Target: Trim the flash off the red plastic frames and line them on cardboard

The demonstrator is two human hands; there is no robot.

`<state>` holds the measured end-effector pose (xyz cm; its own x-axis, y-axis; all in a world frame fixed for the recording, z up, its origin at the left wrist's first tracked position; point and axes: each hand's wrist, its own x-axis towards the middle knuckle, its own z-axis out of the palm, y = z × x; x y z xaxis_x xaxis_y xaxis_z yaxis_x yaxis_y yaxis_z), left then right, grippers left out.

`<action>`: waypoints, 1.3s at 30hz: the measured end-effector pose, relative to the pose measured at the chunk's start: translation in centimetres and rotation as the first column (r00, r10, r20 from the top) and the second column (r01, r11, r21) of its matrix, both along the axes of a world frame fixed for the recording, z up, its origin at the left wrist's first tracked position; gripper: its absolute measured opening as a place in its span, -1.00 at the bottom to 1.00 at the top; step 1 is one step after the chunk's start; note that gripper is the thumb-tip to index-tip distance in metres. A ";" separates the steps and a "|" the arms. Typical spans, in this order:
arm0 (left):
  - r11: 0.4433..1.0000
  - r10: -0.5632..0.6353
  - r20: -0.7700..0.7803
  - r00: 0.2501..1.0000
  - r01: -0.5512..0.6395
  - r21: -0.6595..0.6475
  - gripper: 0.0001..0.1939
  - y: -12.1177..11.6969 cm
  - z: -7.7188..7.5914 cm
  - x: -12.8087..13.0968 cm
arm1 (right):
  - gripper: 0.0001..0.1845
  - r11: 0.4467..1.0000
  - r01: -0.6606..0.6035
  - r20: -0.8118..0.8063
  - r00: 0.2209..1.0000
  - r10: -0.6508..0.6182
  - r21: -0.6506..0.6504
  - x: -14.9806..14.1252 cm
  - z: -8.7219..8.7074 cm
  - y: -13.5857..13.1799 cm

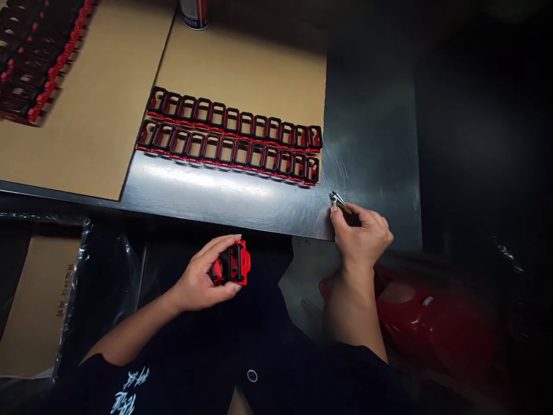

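L hand (201,282) grips a red-black part (242,262) btwn spread thumb & fingers, just off the bench's (371,138) near edge. R hand (363,236) pinches 1 small metal tool (339,200) by that edge, twd R corner. 2 rows of frames (235,151), 12 ea., along cardboard's (246,63) near edge.

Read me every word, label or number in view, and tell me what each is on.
Nothing reads clearly.
Can: label print, too small.
Lower-left cardboard: dark characters, blurred.
Dark shirt: white characters, not legible.
Red object at right: pale mark, perhaps a label, unreadable.
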<state>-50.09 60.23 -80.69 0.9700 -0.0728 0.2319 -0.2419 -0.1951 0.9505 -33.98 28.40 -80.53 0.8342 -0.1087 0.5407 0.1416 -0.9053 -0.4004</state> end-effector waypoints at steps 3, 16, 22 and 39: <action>1.000 -0.011 0.030 0.999 0.012 -0.029 -0.16 0.0 0.0 0.2 | -0.79 0.988 -0.134 0.060 0.990 0.129 0.077 -1.7 0.3 1.1; 0.882 -0.062 -0.178 0.982 -0.029 -0.470 -0.22 0.8 -1.7 0.7 | -0.79 0.963 -0.225 0.258 0.949 0.182 0.147 -0.8 -1.9 4.8; 0.735 0.123 -0.202 0.972 -0.226 -0.639 -0.33 5.1 -2.2 0.6 | -0.74 0.951 -0.296 0.427 0.874 0.234 0.085 -2.6 -2.6 5.6; 0.733 0.050 -0.271 0.961 -0.220 -0.643 -0.29 3.4 -3.7 -3.5 | -0.75 0.731 -0.683 -0.577 0.597 0.558 0.001 -3.9 -13.1 15.8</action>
<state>-53.60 63.66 -84.37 0.9870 0.1525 -0.0501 -0.0314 0.4892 0.8716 -37.92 44.17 -93.59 0.8000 0.5987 -0.0394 0.5335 -0.7398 -0.4100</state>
